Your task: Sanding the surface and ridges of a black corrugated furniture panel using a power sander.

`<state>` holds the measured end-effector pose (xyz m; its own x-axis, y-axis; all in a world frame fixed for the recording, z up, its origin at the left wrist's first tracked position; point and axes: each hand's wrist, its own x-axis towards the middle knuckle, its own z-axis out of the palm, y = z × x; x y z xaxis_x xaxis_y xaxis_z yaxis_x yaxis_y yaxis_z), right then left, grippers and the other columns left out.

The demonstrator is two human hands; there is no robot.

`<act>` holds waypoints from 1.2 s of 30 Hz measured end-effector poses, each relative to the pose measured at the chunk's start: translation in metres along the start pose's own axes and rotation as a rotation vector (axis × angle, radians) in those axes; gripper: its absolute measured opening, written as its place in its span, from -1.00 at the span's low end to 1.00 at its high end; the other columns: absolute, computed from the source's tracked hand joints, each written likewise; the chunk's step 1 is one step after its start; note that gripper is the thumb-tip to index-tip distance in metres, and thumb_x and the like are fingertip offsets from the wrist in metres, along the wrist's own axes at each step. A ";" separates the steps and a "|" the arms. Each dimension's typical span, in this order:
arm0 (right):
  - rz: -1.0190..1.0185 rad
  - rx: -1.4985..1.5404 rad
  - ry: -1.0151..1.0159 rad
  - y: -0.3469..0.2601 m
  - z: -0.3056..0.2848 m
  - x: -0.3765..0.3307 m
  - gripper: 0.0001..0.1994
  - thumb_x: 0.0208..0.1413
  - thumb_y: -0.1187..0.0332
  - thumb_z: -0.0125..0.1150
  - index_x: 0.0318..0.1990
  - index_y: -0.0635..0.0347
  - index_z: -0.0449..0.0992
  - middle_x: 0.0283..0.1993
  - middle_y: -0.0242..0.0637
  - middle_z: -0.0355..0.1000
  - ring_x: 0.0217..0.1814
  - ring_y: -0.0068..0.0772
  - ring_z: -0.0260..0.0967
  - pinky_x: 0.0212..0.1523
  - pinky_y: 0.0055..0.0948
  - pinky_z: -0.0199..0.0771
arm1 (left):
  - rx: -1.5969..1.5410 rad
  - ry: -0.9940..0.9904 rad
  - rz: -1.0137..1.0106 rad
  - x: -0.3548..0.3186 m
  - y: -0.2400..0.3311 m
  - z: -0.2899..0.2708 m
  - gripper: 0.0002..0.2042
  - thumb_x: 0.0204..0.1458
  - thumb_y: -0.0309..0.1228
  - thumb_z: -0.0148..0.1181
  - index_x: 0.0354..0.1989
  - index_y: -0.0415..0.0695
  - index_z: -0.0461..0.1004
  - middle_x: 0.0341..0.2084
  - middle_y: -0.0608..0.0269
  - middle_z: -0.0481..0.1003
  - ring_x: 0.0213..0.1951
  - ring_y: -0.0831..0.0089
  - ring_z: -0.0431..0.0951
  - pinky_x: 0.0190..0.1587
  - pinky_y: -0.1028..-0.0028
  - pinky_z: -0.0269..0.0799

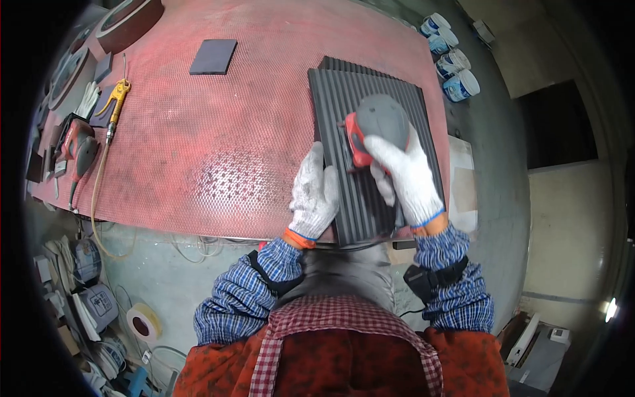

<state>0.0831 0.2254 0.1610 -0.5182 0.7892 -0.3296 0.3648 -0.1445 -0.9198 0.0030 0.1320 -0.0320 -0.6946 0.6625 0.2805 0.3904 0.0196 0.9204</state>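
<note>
A dark grey panel with lengthwise ridges lies near the table's right side, on top of another ridged panel that shows along its far edge. My right hand, in a white knit glove, is closed round a red and grey power sander resting on the upper panel. The sander hides the ridges beneath it. Against the panel's left edge lies my left hand, also gloved, its fingers stretched out and its thumb apart from them, beside the panel's surface.
Red mesh covers the table. A dark sanding pad lies at its far middle. Toward the left are a yellow air blow gun with its hose, a second red sander and abrasive rolls. Several white-blue buckets stand beyond the right edge.
</note>
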 end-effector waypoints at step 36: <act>0.048 0.025 0.099 0.054 -0.006 -0.114 -0.08 0.09 0.44 0.44 0.56 0.18 -0.01 -0.03 -0.21 0.51 -0.49 -0.66 0.39 -0.58 -0.61 0.38 | 0.077 0.058 0.128 -0.017 -0.014 -0.002 -0.48 0.36 -0.33 0.05 0.40 -0.41 0.25 0.30 -0.32 0.37 0.32 -0.18 0.40 0.36 0.08 0.34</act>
<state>0.1666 0.1312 0.1503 -0.4210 0.8359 -0.3521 0.3674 -0.1978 -0.9088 0.0081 0.1191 -0.0489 -0.6694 0.6186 0.4114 0.5215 -0.0031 0.8532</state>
